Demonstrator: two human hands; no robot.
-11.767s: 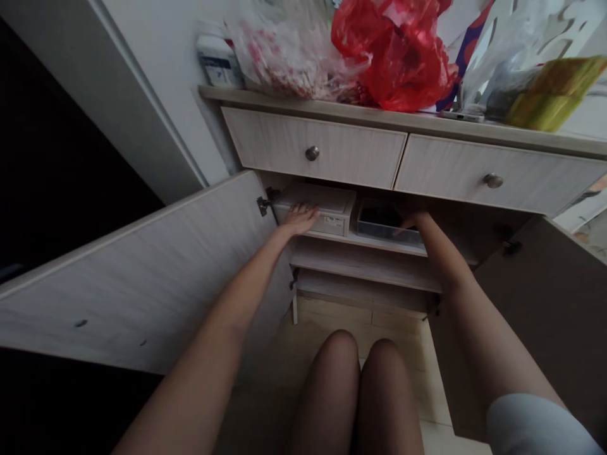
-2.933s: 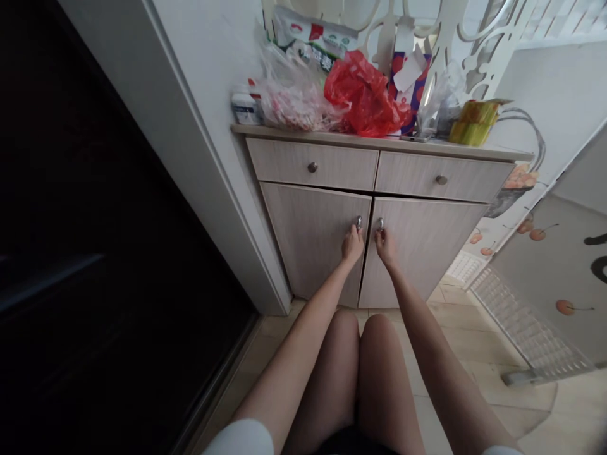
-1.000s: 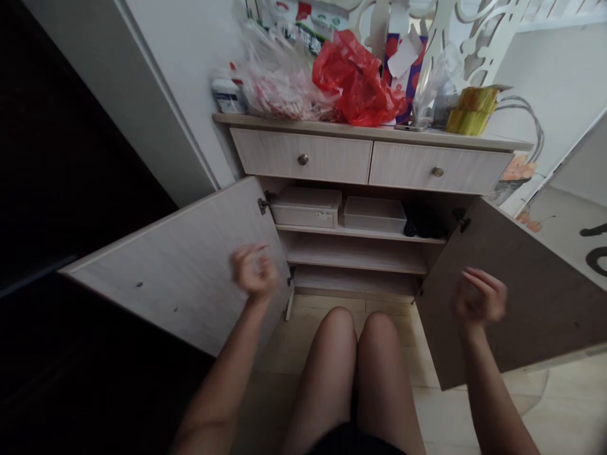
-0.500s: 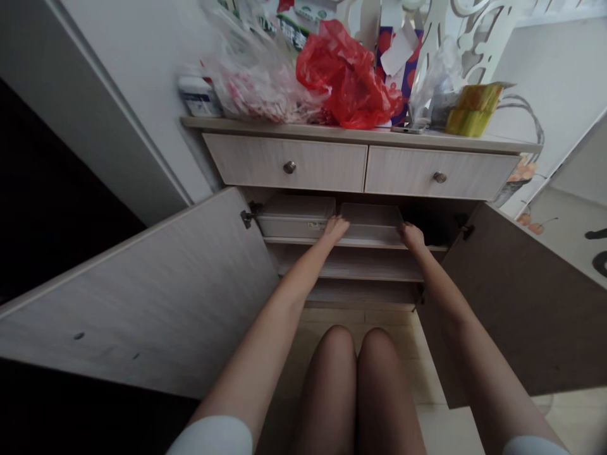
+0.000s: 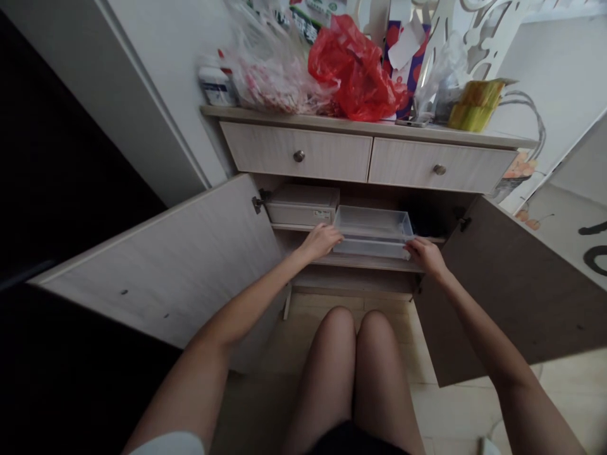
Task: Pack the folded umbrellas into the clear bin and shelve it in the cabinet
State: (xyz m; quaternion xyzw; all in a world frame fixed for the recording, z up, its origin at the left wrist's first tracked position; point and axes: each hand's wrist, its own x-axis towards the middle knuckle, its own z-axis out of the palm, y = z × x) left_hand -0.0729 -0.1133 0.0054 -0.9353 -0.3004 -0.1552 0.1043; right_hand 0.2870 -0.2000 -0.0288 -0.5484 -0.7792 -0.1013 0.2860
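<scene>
And there it comes! The clear rectangular plastic tray point(image 5: 372, 232) has just slid forward, now sitting out at the front edge of the pale wooden cabinet shelf point(image 5: 365, 263). The left hand point(image 5: 320, 242) grips its left end, the right hand point(image 5: 427, 254) clasps its right corner. The white lidded plastic box point(image 5: 302, 205) sits just beside it, untouched.

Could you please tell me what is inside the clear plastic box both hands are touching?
No separate item shows inside the clear plastic box; its base looks pale. The left hand and right hand cover its ends, and glare could hide something small.
</scene>
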